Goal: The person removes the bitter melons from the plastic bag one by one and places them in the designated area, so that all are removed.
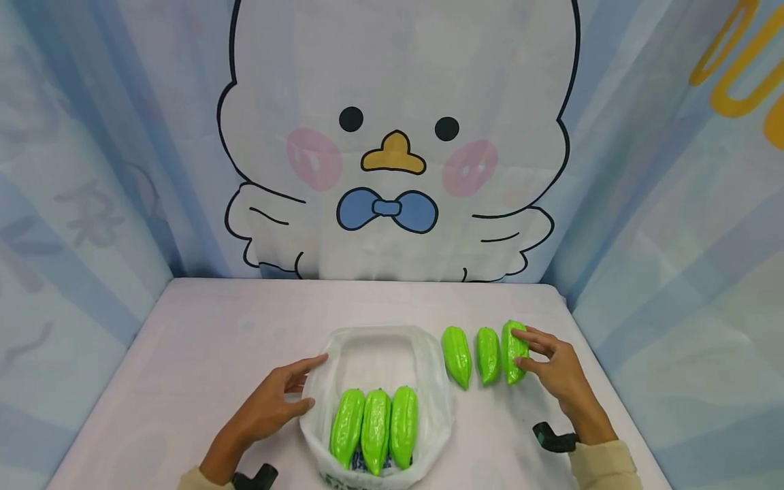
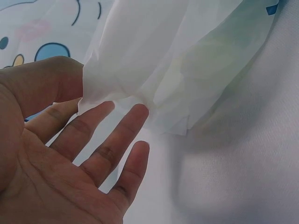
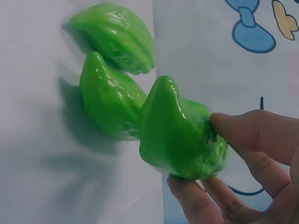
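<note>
My right hand (image 1: 554, 371) pinches a glossy green bitter melon (image 1: 514, 352) between thumb and fingertips at the right of the table. The right wrist view shows this bitter melon (image 3: 175, 135) tip toward the camera, with the fingers at its side and underneath. Two more, a bitter melon (image 1: 488, 355) and another bitter melon (image 1: 456, 357), lie to its left. A white plastic bag (image 1: 437, 381) stands with its mouth spread wide, holding three bitter melons (image 1: 376, 430) side by side. At the bag's left rim, my left hand (image 1: 269, 405) touches the plastic with thumb and fingers spread apart.
The white-covered table (image 1: 208, 340) runs back to a curtain (image 1: 392, 252) printed with a cartoon duck. More curtain hangs along both sides. A black wrist-camera mount (image 1: 554, 437) sits by the right sleeve (image 1: 603, 466).
</note>
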Tool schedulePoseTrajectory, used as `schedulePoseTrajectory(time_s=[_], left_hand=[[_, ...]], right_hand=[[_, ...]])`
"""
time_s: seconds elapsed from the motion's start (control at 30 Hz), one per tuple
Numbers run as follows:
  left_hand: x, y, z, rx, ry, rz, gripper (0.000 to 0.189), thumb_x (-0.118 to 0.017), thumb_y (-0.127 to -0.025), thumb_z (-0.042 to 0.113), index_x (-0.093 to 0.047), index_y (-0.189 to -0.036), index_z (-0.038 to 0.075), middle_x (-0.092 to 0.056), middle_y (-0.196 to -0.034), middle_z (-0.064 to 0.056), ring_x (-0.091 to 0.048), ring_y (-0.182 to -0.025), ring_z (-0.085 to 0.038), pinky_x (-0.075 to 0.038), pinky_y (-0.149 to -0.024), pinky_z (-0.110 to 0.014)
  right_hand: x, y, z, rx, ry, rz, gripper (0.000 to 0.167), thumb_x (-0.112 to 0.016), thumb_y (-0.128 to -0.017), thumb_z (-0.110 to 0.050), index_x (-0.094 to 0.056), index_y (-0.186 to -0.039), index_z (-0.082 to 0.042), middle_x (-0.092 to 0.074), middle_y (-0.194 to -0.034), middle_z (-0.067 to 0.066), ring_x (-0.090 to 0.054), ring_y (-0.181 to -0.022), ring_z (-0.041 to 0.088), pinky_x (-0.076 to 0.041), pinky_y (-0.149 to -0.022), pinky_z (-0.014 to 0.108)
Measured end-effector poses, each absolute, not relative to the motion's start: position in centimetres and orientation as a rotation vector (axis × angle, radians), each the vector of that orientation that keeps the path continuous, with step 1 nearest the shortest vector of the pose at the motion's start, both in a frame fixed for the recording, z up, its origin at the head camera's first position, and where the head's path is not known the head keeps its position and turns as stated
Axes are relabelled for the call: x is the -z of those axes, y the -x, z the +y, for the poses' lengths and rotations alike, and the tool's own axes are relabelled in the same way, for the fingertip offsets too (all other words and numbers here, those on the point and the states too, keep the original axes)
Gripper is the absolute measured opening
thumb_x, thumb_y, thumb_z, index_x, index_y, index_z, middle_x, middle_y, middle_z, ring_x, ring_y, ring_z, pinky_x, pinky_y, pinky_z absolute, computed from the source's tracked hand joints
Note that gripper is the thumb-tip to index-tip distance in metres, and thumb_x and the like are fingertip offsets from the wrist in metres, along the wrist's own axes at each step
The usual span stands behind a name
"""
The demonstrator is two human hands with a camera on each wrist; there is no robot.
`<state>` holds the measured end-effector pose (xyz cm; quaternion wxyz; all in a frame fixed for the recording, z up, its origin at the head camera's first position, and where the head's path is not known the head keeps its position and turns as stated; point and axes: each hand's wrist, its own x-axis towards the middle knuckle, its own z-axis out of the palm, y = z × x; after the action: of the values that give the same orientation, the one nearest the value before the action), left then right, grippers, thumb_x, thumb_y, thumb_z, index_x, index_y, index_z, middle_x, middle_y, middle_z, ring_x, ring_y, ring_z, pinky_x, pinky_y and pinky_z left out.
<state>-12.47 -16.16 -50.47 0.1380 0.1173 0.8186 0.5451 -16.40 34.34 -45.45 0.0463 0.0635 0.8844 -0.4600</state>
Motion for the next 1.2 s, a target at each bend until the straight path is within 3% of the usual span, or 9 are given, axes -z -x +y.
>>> schedulePoseTrajectory(time_s=[0.57,0.87,1.2], left_hand=[[50.5,12.5,-16.2,-1.576,-0.322,2.364,0.071,-0.077,-0.094,0.013,-0.05,-0.16,0.017,-0.045,-0.166,-0.019,-0.059,-0.138,-0.047,-0.048,-0.113,-0.07],[50.5,12.5,-16.1,-1.568,-0.323,2.368,0.071,-0.077,-0.094,0.013,-0.05,-0.16,0.017,-0.045,-0.166,-0.019,-0.061,-0.137,-0.046,-0.047,-0.114,-0.069],[50.5,12.6,-16.0,-1.567,-0.304,2.364,0.072,-0.078,-0.094,0.013,-0.05,-0.16,0.018,-0.046,-0.166,-0.018,-0.061,-0.137,-0.045,-0.048,-0.114,-0.069]], right_hand=[[47.7,18.1,37.0,1.34,-0.244,2.641,0.061,-0.073,-0.097,-0.005,-0.055,-0.155,-0.008,-0.029,-0.175,0.018,-0.034,-0.155,0.05,-0.026,-0.121,0.08],[48.7,18.5,37.0,1.294,-0.232,2.644,0.06,-0.071,-0.096,-0.002,-0.055,-0.154,-0.006,-0.03,-0.173,0.023,-0.034,-0.154,0.052,-0.025,-0.124,0.074],[49.2,19.1,37.1,1.22,-0.249,2.668,0.059,-0.07,-0.097,-0.003,-0.056,-0.154,-0.008,-0.029,-0.174,0.023,-0.019,-0.16,0.053,-0.021,-0.126,0.075]])
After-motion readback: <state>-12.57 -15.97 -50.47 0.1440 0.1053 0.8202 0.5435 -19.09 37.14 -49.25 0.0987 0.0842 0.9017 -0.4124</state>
